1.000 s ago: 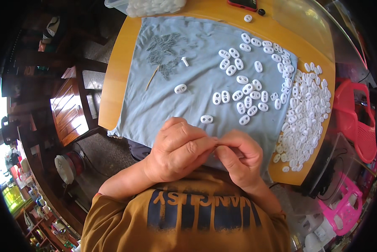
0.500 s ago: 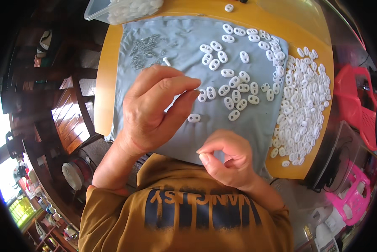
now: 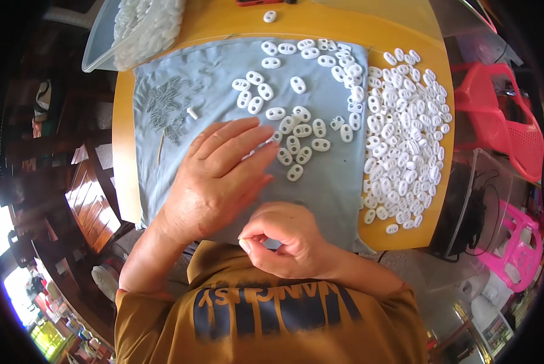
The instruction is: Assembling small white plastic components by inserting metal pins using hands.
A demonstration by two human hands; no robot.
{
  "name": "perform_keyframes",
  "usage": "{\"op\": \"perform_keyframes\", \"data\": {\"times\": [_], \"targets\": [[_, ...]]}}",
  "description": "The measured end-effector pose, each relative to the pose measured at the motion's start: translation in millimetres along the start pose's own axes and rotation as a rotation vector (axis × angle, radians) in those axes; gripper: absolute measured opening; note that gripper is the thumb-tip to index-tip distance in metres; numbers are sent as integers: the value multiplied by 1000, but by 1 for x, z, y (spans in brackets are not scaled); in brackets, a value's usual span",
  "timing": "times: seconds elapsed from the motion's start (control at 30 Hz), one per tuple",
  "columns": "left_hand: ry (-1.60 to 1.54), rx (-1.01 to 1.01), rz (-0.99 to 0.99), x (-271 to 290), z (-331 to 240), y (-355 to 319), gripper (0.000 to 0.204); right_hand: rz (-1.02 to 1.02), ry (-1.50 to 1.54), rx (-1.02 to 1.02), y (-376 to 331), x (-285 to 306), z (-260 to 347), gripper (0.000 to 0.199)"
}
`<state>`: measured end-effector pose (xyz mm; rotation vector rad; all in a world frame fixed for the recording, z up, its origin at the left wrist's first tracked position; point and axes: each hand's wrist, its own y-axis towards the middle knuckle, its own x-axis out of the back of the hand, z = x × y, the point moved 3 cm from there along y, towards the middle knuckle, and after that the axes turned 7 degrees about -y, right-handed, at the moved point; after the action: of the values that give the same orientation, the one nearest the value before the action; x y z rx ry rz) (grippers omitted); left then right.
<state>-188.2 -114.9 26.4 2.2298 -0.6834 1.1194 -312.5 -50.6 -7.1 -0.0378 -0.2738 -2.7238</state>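
The left hand (image 3: pixel 220 176), fingers spread flat, reaches over the grey cloth (image 3: pixel 175 91) toward white oval two-hole plastic pieces (image 3: pixel 299 142) just beyond its fingertips — toward the table's far edge. The right hand (image 3: pixel 284 239) — curled, pinching something unseen — stays near the body.

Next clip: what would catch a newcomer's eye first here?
The heap of white two-hole pieces along the right edge of the round table, with more scattered over the grey cloth. The left hand lies flat and open on the cloth beside them. The right hand is curled near the chest; what it holds cannot be seen.
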Motion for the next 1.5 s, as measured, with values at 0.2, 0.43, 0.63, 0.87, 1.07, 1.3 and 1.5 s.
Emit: {"op": "perform_keyframes", "data": {"times": [0.2, 0.43, 0.63, 0.87, 1.07, 1.3, 1.5], "targets": [[-77, -187, -27, -22, -8, 42, 41, -46, 29, -12, -3, 3, 2, 6], [73, -76, 87, -47, -12, 79, 26, -33, 99, -21, -4, 2, -1, 5], [150, -60, 105, -50, -17, 84, 14, -32, 111, -72, -9, 2, 1, 4], [161, -108, 63, -47, -11, 86, 17, -66, 92, 4, -6, 2, 0, 4], [54, -105, -158, -37, -3, 71, 13, -54, 92, -24, -8, 2, 0, 3], [-219, 190, -247, 3, -23, 3, 15, -298, 282, -161, -20, 16, -1, 4], [-125, 0, -270, -7, -38, -40, 22, -274, 654, -482, -16, 8, 2, 13]]}}
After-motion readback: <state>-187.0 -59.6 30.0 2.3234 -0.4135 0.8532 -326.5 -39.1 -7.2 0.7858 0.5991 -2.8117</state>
